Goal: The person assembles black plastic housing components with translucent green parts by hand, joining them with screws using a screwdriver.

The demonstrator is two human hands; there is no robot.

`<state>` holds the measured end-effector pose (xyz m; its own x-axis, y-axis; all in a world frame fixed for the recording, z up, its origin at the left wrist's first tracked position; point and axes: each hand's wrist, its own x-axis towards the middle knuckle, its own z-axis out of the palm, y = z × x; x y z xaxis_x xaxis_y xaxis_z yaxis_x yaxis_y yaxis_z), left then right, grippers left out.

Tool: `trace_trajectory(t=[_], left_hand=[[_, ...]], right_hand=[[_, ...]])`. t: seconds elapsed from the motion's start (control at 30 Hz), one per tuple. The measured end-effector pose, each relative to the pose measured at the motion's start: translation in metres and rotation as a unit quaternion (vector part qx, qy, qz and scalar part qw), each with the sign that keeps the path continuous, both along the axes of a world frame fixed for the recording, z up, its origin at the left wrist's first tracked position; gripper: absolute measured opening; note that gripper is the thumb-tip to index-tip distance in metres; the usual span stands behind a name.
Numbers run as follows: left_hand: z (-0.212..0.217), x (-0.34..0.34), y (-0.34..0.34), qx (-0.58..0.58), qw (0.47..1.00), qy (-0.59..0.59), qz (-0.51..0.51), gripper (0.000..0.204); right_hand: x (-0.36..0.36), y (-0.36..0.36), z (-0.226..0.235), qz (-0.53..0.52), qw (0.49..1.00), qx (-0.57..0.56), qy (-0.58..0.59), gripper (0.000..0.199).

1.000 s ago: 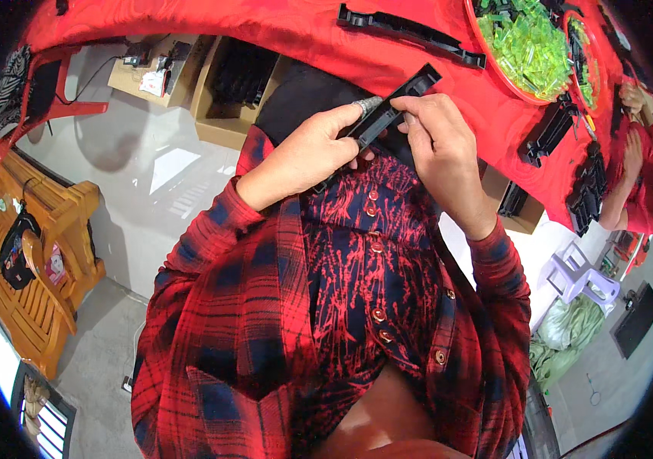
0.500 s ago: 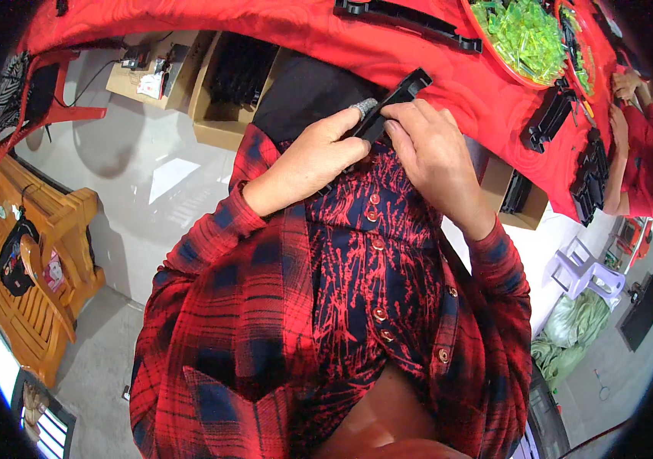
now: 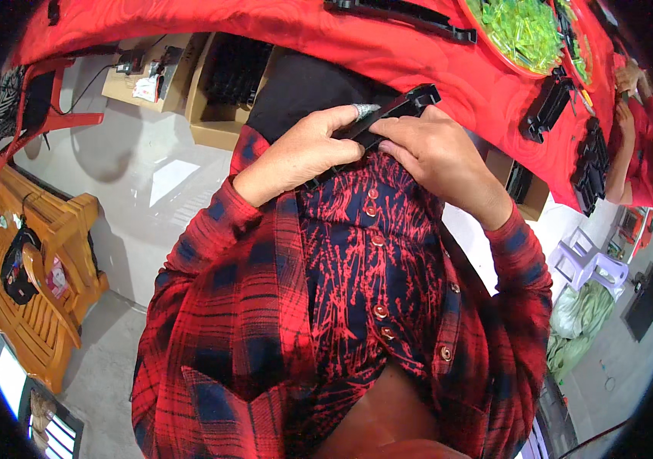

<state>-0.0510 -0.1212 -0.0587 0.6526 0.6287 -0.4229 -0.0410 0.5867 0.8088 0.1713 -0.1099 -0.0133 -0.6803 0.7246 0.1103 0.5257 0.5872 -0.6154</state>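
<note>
Two bare hands meet ahead of the plaid shirt (image 3: 242, 306), above the lap. Left hand (image 3: 300, 157) grasps the near part of a black strip (image 3: 417, 97), thumb on top; a silvery cover (image 3: 363, 112) sits on one finger. Right hand (image 3: 449, 157) also grasps it, fingers bent against its side nearer the far end. Cannot tell whether anything small is pinched there. Strip slants up and away to the right, between the hands, off the bench.

Step in hand, by judgement: close two-handed handling of the strip. Next move calls for a steady left hold and fine right fingertip control.

Beyond the hands: bench (image 3: 495, 103) under red cloth. Straight ahead, a long black part (image 3: 403, 17). Ahead-right, a red basin (image 3: 492, 53) of green translucent pieces (image 3: 521, 34); further right, more black parts (image 3: 547, 105). Left of the left hand, below bench height, an open carton (image 3: 216, 136) with dark contents.

Far right: a co-worker's hand (image 3: 626, 118). No brand, label or writing readable on the strip.
</note>
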Motion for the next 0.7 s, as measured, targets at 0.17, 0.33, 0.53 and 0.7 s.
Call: trace_trajectory(t=[0.17, 0.33, 0.53, 0.7], left_hand=[[-0.002, -0.002, 0.002, 0.0, 1.0, 0.0, 0.006, 0.051], [-0.006, 0.001, -0.001, -0.04, 0.998, -0.027, 0.039, 0.04], [-0.009, -0.003, -0.003, 0.02, 1.0, 0.001, 0.018, 0.046], [-0.012, 0.002, -0.008, 0.032, 0.998, -0.01, 0.053, 0.041]], right_hand=[[0.0, 0.001, 0.002, 0.069, 0.987, 0.07, -0.128, 0.026], [-0.003, -0.001, -0.005, 0.073, 0.985, 0.079, -0.133, 0.02], [-0.005, -0.006, -0.005, -0.038, 0.998, 0.001, -0.05, 0.018], [-0.007, -0.015, -0.008, -0.195, 0.96, -0.188, 0.076, 0.013]])
